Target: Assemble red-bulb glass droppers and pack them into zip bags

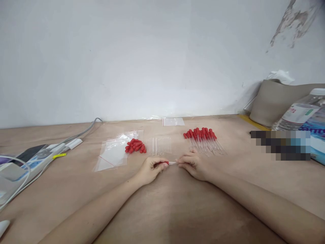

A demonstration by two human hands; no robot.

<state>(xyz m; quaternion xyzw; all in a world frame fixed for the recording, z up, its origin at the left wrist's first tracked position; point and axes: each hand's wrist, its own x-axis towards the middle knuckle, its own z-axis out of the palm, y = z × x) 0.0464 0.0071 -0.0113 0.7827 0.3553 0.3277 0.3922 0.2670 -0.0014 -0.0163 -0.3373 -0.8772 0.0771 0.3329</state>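
Note:
My left hand (151,169) is closed on a red rubber bulb (165,163). Out of its mouth side a clear glass dropper tube (172,163) runs across to my right hand (193,165), whose fingers pinch the other end. Whether the tube sits inside the bulb is hidden by my fingers. Beyond my left hand lies a heap of loose red bulbs (135,146). Beside it is a row of bare glass tubes (158,146). Past my right hand, several droppers (203,139) lie side by side, red bulbs at the far end.
Clear zip bags (109,157) lie left of the loose bulbs, and another bag (173,121) lies by the wall. A power strip (33,166) with cables is on the left. At right stand a plastic bottle (297,113), a beige container (266,101) and a blue packet (317,135).

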